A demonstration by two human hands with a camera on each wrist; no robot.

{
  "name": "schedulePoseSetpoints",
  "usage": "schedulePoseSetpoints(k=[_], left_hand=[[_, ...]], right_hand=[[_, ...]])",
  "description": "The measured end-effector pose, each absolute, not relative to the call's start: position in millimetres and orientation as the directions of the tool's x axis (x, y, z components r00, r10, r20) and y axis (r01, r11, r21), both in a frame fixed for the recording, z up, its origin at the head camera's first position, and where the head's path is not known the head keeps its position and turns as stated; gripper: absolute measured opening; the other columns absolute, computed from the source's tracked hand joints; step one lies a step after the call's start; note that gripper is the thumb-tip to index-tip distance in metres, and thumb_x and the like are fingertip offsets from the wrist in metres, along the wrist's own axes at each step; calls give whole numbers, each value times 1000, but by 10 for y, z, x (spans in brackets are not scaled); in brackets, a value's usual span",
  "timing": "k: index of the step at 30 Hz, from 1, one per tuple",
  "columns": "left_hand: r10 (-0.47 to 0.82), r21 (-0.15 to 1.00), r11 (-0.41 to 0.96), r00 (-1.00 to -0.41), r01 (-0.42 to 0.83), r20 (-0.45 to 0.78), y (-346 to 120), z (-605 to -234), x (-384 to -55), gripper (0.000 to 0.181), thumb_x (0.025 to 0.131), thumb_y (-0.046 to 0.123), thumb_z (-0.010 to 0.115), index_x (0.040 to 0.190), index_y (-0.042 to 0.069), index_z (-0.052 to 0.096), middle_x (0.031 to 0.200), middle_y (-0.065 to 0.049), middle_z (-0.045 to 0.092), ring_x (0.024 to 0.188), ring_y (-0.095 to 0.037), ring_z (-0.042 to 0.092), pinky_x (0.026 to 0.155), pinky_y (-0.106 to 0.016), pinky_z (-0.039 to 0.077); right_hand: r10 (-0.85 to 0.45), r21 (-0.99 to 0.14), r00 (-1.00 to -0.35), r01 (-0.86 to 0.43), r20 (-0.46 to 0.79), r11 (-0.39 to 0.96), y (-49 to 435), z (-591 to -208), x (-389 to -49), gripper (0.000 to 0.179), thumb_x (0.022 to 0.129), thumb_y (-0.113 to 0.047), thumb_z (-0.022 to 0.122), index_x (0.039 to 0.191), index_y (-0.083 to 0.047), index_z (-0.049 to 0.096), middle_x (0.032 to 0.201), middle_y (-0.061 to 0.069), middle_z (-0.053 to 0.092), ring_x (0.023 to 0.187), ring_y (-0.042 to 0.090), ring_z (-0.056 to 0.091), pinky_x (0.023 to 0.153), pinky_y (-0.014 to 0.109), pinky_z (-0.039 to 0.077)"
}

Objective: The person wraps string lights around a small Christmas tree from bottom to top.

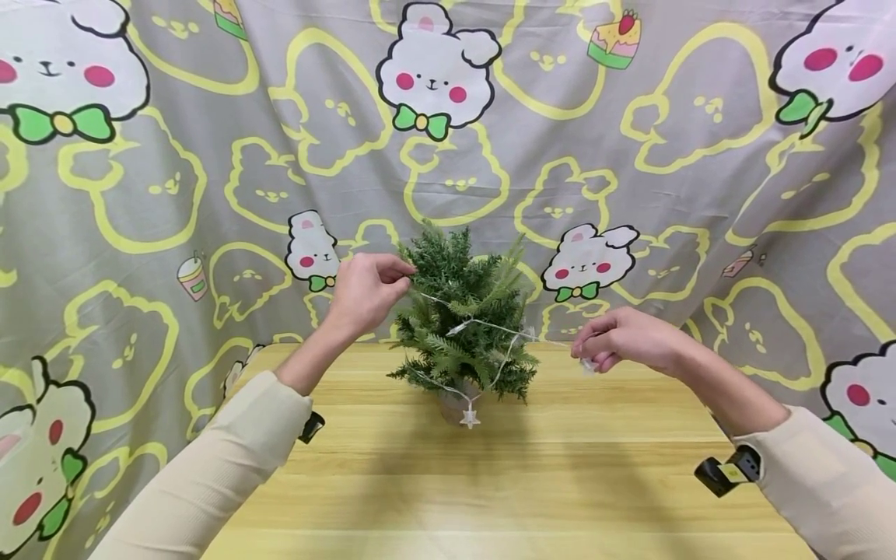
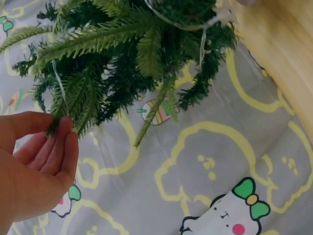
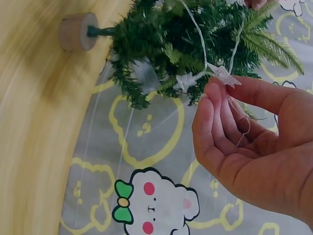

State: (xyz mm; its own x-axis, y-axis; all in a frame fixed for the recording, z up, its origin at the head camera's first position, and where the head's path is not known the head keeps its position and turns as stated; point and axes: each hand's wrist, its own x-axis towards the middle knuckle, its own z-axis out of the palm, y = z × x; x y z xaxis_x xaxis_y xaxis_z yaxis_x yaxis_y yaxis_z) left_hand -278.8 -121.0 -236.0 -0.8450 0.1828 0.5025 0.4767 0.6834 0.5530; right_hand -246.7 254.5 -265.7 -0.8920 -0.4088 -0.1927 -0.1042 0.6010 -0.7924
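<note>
A small artificial Christmas tree [image 1: 455,311] stands on the table in a round wooden base [image 3: 78,32]. A clear string of star lights [image 1: 483,323] winds across its front, with one star [image 1: 470,418] hanging before the base. At the tree's upper left, my left hand [image 1: 371,292] pinches the light string's wire at a branch tip [image 2: 56,122]; the exact contact is partly hidden by the fingers. To the right of the tree, my right hand [image 1: 630,340] pinches the string by a star [image 3: 225,76], and loose wire [image 3: 247,125] hangs across its palm.
A grey curtain [image 1: 462,194] with cartoon puppies hangs behind and at both sides of the wooden table [image 1: 462,490]. Black wrist cameras [image 1: 728,470] sit at the cream sleeves [image 1: 231,443].
</note>
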Motion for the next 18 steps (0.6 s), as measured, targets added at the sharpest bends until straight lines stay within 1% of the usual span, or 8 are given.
schedulePoseSetpoints(k=[4,6,10,11,13,16,18], left_hand=[[186,567,678,-856,467,482,-1215,-2346,-2770,16,92,8,71,107,6,78,101,-11,79,90,-26,76,81,-41,60],[189,566,682,-859,464,476,-1215,-2334,-2756,16,92,9,72,107,7,78,101,-11,79,90,-26,76,82,-41,60],[192,570,683,-865,457,464,-1216,-2325,-2734,15,93,9,72,106,7,78,100,-11,79,89,-25,76,82,-40,60],[194,572,683,-867,455,459,-1218,-2325,-2727,16,93,9,72,107,7,78,100,-11,79,89,-25,76,82,-40,60],[196,577,680,-870,453,452,-1218,-2324,-2721,16,93,10,72,107,7,78,100,-11,79,90,-24,76,82,-40,60],[199,577,681,-872,451,447,-1218,-2319,-2719,17,93,10,71,108,6,78,102,-10,79,92,-24,76,84,-40,60],[198,579,681,-874,448,443,-1214,-2309,-2713,17,93,11,71,109,7,78,102,-10,79,92,-24,76,84,-40,60]], right_hand=[[-388,-803,-905,-98,-174,588,2533,-2586,-2515,30,99,-15,60,118,7,67,113,14,69,88,18,67,82,32,60],[-373,-814,-916,-104,-144,571,2490,-2518,-2557,31,99,-14,59,119,9,66,116,16,69,87,17,67,81,31,60],[-338,-838,-937,-113,-89,533,2359,-2367,-2669,30,100,-13,59,119,10,66,106,13,69,83,15,67,79,27,60],[-333,-844,-939,-111,-82,524,2319,-2330,-2700,30,99,-12,60,119,11,65,100,11,69,82,15,68,78,27,60],[-328,-854,-941,-106,-78,509,2237,-2255,-2766,31,100,-10,59,120,12,64,92,8,67,81,14,68,78,26,60],[-330,-858,-941,-106,-78,503,2118,-2139,-2856,33,100,-7,57,124,15,61,94,7,67,82,14,69,79,27,60],[-329,-852,-940,-102,-86,514,2042,-2057,-2917,34,100,-8,56,126,15,60,99,10,68,83,15,70,81,29,61]])
